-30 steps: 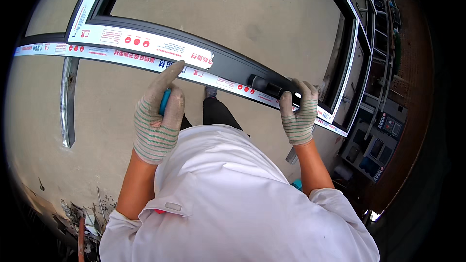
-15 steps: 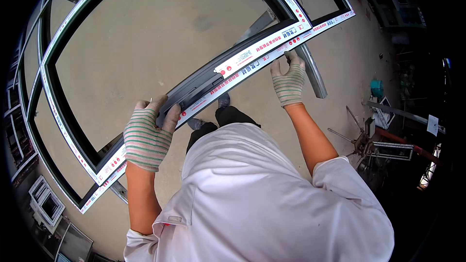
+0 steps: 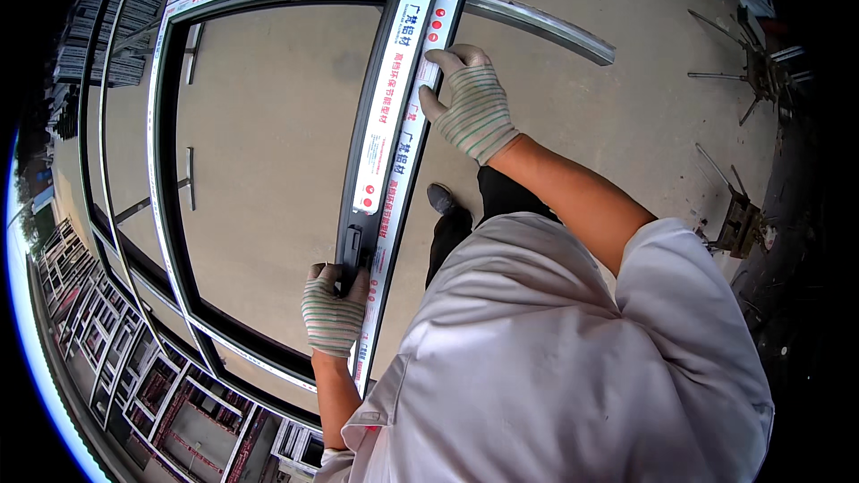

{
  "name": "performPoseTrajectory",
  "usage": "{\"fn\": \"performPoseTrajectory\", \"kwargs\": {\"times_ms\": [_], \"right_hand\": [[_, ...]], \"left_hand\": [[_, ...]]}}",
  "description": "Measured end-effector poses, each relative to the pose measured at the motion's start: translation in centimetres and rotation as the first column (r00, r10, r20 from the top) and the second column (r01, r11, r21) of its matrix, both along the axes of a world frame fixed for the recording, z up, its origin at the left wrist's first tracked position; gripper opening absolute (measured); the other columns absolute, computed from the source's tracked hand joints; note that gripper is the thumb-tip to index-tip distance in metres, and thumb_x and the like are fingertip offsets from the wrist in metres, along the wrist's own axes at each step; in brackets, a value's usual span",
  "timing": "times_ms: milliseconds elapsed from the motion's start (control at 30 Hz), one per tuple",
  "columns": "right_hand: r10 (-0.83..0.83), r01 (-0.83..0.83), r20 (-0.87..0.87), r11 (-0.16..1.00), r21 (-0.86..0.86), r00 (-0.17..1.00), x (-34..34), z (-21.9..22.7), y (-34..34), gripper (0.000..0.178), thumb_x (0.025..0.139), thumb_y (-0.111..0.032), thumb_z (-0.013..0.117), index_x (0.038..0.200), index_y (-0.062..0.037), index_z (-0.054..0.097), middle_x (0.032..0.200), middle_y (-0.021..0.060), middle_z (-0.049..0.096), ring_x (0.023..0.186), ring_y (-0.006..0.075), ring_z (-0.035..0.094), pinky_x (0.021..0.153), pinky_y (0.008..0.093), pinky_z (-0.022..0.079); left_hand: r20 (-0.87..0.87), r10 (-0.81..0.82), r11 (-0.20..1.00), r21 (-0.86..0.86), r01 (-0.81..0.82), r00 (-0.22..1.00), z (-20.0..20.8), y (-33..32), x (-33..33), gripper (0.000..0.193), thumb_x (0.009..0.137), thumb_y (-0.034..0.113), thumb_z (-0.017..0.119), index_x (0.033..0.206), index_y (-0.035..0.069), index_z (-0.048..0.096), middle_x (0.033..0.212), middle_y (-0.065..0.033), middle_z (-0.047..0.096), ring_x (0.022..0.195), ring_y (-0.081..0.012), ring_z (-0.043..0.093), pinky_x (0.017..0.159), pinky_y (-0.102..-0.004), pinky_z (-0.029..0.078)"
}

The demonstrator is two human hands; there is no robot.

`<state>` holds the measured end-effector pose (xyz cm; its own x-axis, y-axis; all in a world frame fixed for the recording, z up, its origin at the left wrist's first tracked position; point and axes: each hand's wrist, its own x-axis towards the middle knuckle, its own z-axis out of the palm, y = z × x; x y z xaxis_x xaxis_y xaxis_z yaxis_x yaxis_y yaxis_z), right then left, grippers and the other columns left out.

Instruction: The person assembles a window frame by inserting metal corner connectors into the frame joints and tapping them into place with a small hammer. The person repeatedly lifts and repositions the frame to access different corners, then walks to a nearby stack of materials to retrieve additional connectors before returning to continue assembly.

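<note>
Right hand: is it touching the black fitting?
Apart: the head view shows a wide stretch of frame between the right hand and the black fitting.

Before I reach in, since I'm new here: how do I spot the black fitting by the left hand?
Find the large frame edged with white film. On its right side in the picture, go down past the film's end toward the gloved left hand. The black fitting shows just above that hand: a slim dark bar, unlike the red-marked white strip beside it.
</note>
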<state>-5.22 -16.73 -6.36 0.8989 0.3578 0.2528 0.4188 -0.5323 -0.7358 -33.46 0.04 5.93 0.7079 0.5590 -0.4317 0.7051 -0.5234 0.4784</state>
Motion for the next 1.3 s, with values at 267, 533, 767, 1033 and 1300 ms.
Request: {"fn": "performPoseTrajectory", "kwargs": {"times_ms": [267, 533, 767, 1033, 1300], "right_hand": [[-0.172, 0.199, -0.161, 0.965, 0.170, 0.972, -1.8, -2.3, 0.8, 0.048, 0.088, -0.030, 0.073, 0.133, -0.0163, 0.064, 0.114, 0.0159, 0.066, 0.114, 0.0331, 0.058, 0.101, 0.0460, 0.051], [-0.206, 0.237, -0.128, 0.915, 0.327, 0.970, -1.7, -4.7, 1.5, 0.042, 0.087, -0.028, 0.073, 0.127, -0.0193, 0.067, 0.102, 0.0118, 0.068, 0.106, 0.0298, 0.063, 0.094, 0.0443, 0.056], [-0.189, 0.250, -0.207, 0.911, 0.327, 0.960, -2.0, -5.0, 2.8, 0.041, 0.090, -0.032, 0.072, 0.129, -0.0182, 0.070, 0.106, 0.0139, 0.062, 0.104, 0.0289, 0.061, 0.093, 0.0424, 0.054], [-0.046, 0.084, -0.229, 0.983, 0.161, 0.972, -1.0, -3.8, 2.2, 0.037, 0.096, -0.035, 0.065, 0.129, -0.0198, 0.071, 0.103, 0.0108, 0.063, 0.101, 0.0261, 0.063, 0.089, 0.0427, 0.056], [-0.013, 0.025, -0.148, 0.996, 0.080, 0.989, -0.8, -4.6, 1.8, 0.037, 0.097, -0.039, 0.062, 0.129, -0.0229, 0.071, 0.100, 0.0102, 0.065, 0.097, 0.0257, 0.066, 0.085, 0.0412, 0.057]], "left_hand": [[0.044, 0.037, 0.969, -0.246, -0.025, 0.998, -0.6, 1.1, -0.1, 0.017, 0.088, -0.001, 0.079, 0.080, 0.001, 0.063, 0.083, -0.0016, 0.056, 0.069, -0.0084, 0.055, 0.062, -0.0263, 0.045], [-0.032, 0.191, 0.948, -0.252, -0.193, 0.981, -0.2, 0.6, 0.1, 0.016, 0.088, -0.003, 0.077, 0.089, 0.005, 0.063, 0.082, 0.0004, 0.066, 0.078, -0.0082, 0.061, 0.075, -0.0256, 0.051], [-0.047, 0.201, 0.940, -0.271, -0.207, 0.978, 0.6, 0.4, 0.1, 0.016, 0.090, 0.001, 0.079, 0.093, 0.007, 0.064, 0.084, 0.0009, 0.066, 0.082, -0.0111, 0.065, 0.080, -0.0283, 0.056], [-0.037, 0.214, 0.936, -0.277, -0.216, 0.976, 0.5, 1.3, -0.9, 0.016, 0.089, -0.001, 0.078, 0.095, 0.007, 0.066, 0.085, 0.0035, 0.065, 0.082, -0.0098, 0.064, 0.080, -0.0282, 0.055], [-0.031, 0.217, 0.934, -0.284, -0.216, 0.976, 0.9, 1.0, -0.7, 0.018, 0.088, -0.004, 0.077, 0.093, 0.007, 0.064, 0.085, 0.0026, 0.063, 0.082, -0.0107, 0.064, 0.081, -0.0289, 0.056]]}}
